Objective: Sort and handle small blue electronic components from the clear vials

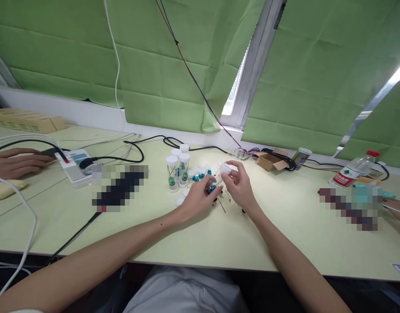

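Note:
My left hand (200, 194) is closed, thumb and fingers around a small blue part with thin wire leads (212, 189). My right hand (239, 184) pinches a clear vial with a white end (224, 169), tilted and partly hidden by the fingers. Left of my hands stand several upright clear vials with white caps (172, 161), some with green parts (172, 181) inside. More small blue parts (199, 177) lie just behind my left hand. Beneath the hands, a thin wire lead (222, 205) and a few tiny dark pieces lie on the table.
On the left are a power strip (76, 167), cables and another person's hand (20, 161). A blurred dark object (121, 187) lies nearer. At the right are an open cardboard box (269, 160), a can (302, 157), a bottle (352, 171) and another hand (397, 208).

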Demonstrator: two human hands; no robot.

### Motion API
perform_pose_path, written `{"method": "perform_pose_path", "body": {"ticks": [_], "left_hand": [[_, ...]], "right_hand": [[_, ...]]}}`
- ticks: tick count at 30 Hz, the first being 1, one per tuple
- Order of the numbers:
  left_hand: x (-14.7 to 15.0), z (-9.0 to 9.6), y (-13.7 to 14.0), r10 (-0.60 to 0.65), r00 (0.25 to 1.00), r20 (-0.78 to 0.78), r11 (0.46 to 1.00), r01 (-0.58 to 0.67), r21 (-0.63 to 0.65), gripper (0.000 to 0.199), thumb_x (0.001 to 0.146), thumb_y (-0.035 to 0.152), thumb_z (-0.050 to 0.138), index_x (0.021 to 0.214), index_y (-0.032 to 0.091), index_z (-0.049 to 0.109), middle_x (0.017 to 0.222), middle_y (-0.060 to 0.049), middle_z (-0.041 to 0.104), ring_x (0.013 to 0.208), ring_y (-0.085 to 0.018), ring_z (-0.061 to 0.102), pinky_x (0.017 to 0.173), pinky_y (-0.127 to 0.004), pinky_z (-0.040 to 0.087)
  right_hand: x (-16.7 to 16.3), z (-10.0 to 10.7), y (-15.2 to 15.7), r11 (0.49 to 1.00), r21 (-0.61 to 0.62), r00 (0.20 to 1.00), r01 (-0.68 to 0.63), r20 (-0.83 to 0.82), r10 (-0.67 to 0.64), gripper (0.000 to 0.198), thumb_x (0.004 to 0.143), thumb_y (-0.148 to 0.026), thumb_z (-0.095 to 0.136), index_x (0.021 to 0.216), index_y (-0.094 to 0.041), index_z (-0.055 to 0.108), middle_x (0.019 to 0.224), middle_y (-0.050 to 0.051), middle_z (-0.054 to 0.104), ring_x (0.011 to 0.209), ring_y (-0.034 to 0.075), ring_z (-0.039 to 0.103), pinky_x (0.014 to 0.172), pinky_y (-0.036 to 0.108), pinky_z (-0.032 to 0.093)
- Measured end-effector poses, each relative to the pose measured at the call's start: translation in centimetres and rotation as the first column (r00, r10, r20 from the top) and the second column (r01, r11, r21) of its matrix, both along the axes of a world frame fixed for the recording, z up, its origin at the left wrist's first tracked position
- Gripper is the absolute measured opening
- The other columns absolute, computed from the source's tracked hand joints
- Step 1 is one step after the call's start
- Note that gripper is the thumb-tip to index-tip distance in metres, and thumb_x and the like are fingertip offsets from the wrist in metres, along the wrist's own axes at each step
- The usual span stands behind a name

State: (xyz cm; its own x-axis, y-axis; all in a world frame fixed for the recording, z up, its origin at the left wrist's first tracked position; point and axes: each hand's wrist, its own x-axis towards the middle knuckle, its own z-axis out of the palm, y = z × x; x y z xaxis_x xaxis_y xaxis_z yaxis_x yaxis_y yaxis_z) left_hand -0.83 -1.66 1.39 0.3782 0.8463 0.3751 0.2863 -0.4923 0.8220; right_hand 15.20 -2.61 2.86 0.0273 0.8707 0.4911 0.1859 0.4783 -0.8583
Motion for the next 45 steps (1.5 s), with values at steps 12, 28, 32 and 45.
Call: {"method": "perform_pose_path", "body": {"ticks": [12,28,32,45], "left_hand": [[0.0,-0.7,1.0,0.078,0.993,0.09,0.997,-0.079,0.005,0.027,0.09,0.048,0.054,0.096,0.022,0.051,0.076,0.002,0.056,0.067,-0.014,0.052,0.061,-0.027,0.038],[-0.3,0.2,1.2,0.036,0.969,0.246,0.984,-0.077,0.159,0.052,0.089,0.037,0.059,0.136,0.026,0.039,0.101,-0.004,0.06,0.077,-0.013,0.064,0.071,-0.027,0.053],[-0.4,0.0,1.4,-0.017,0.981,0.193,0.979,-0.023,0.203,0.037,0.092,0.037,0.055,0.126,0.023,0.05,0.101,-0.006,0.063,0.08,-0.015,0.065,0.071,-0.028,0.053],[-0.8,0.5,1.6,0.003,0.992,0.128,0.975,-0.031,0.218,0.03,0.094,0.035,0.051,0.121,0.022,0.05,0.083,-0.002,0.061,0.074,-0.014,0.061,0.065,-0.026,0.048]], "right_hand": [[-0.3,-0.1,-0.3,0.993,0.076,0.954,0.085,0.283,-0.103,0.032,0.094,-0.041,0.051,0.118,-0.019,0.049,0.07,-0.005,0.048,0.052,0.01,0.042,0.051,0.024,0.035],[-0.2,-0.1,-0.4,0.991,0.094,0.931,0.099,0.343,-0.125,0.032,0.1,-0.041,0.04,0.118,-0.018,0.053,0.067,-0.003,0.051,0.057,0.013,0.045,0.058,0.025,0.037],[-0.3,-0.2,-0.4,0.991,0.093,0.927,0.097,0.353,-0.124,0.033,0.101,-0.042,0.038,0.117,-0.018,0.054,0.067,-0.003,0.052,0.057,0.013,0.046,0.058,0.026,0.037],[-0.4,-0.2,-0.3,0.992,0.1,0.912,0.078,0.394,-0.112,0.034,0.101,-0.043,0.036,0.114,-0.019,0.056,0.067,-0.002,0.055,0.057,0.014,0.048,0.061,0.027,0.038]]}}
